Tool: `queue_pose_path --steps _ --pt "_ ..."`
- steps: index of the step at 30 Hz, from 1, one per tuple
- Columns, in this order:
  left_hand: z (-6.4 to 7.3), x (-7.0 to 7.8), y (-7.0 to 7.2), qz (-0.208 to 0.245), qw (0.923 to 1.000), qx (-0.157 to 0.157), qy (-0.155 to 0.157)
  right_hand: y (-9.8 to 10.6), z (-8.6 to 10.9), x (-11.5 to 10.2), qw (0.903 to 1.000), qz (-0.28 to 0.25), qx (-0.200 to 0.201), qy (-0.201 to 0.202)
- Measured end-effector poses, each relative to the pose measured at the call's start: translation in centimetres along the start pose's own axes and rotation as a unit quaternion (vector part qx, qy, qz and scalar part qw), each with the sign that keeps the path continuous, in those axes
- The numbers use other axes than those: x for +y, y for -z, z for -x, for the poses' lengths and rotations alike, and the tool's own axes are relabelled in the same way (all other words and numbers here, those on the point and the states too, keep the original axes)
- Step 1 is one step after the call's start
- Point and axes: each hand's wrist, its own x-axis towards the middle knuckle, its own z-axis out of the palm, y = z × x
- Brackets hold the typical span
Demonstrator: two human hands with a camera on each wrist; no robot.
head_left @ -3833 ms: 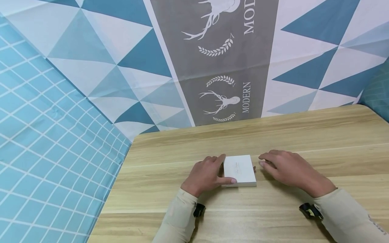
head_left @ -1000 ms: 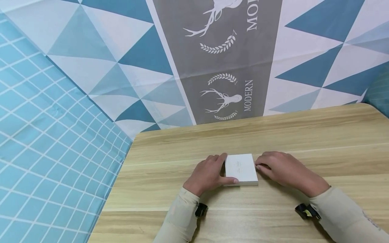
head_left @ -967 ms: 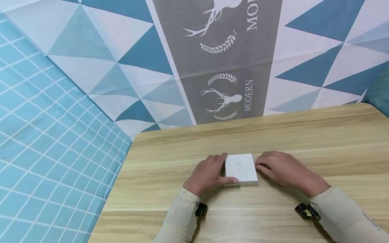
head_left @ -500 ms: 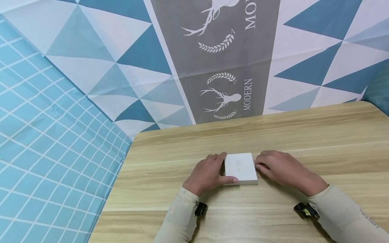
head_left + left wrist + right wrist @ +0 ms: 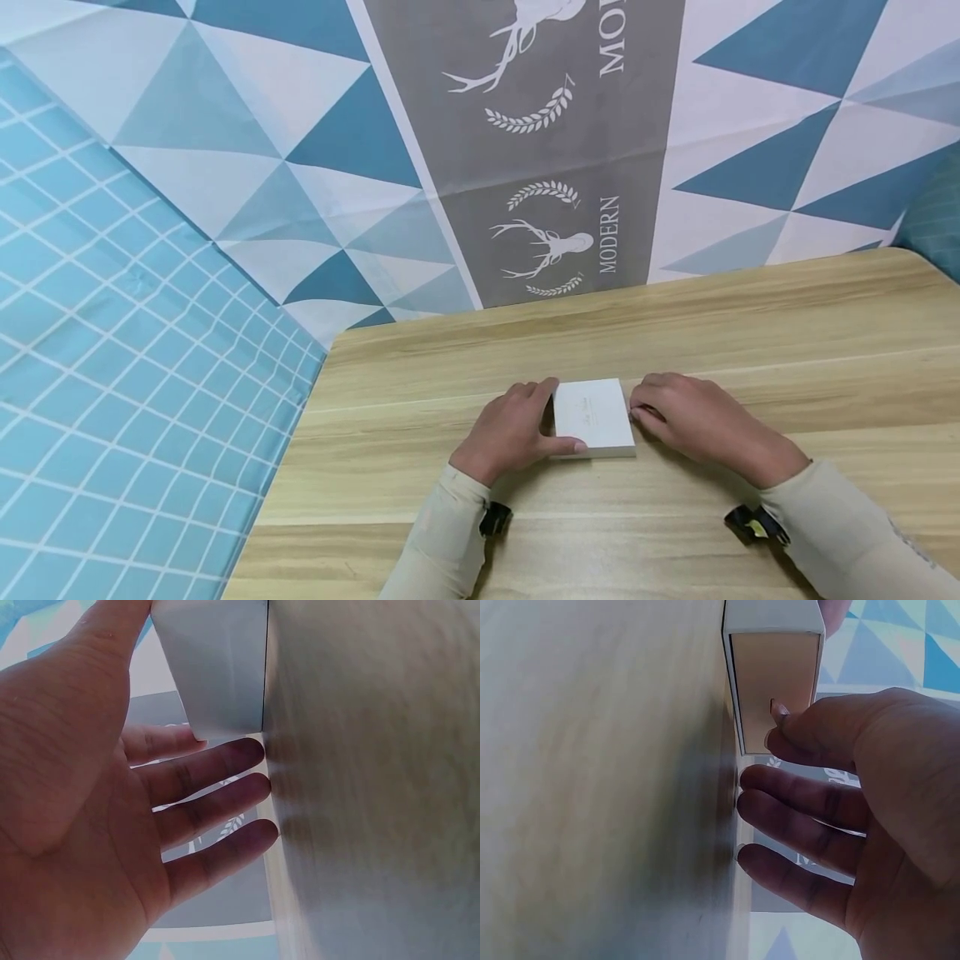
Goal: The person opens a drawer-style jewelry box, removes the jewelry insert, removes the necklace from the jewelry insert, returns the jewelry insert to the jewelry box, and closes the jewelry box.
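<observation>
A flat white box (image 5: 594, 414) with faint lettering on its lid lies on the wooden table. My left hand (image 5: 504, 433) grips its left end, thumb along the near edge and index finger at the far corner. The other left fingers stretch out beside the box, their tips at the tabletop in the left wrist view. At the box's right end, my right hand (image 5: 693, 417) pinches a small brown ribbon tab (image 5: 777, 709) between thumb and index finger. The tab sticks out of a tan inner drawer face (image 5: 769, 671), framed by the white sleeve. The remaining right fingers rest loosely near the table.
The wood-grain table (image 5: 750, 342) runs back to a wall cloth (image 5: 555, 175) printed with deer heads and triangles. A blue gridded cloth (image 5: 135, 333) hangs along the left side. Both wrists carry black straps (image 5: 495, 519).
Since the oldest frame, my right hand has moved left to the box and taken hold of the ribbon tab. Over the last second both hands and the box stay nearly still.
</observation>
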Motion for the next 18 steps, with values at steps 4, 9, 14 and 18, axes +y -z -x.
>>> queue_pose_path --steps 4,9,14,18 --pt "0.0 -0.04 -0.01 -0.004 1.0 0.001 0.0 0.01 0.04 -0.04 1.0 0.001 -0.003 -0.004" --pt "0.01 0.05 -0.05 -0.001 1.0 0.007 0.001 -0.13 0.13 0.02 1.0 0.002 0.005 -0.002" --pt "0.06 0.06 -0.02 0.002 0.9999 0.014 0.001 -0.1 0.16 -0.05 0.9999 0.002 0.01 0.003" --pt "0.0 0.16 0.01 0.006 0.9999 0.014 -0.001 -0.05 0.25 -0.03 0.9999 0.002 0.01 -0.001"
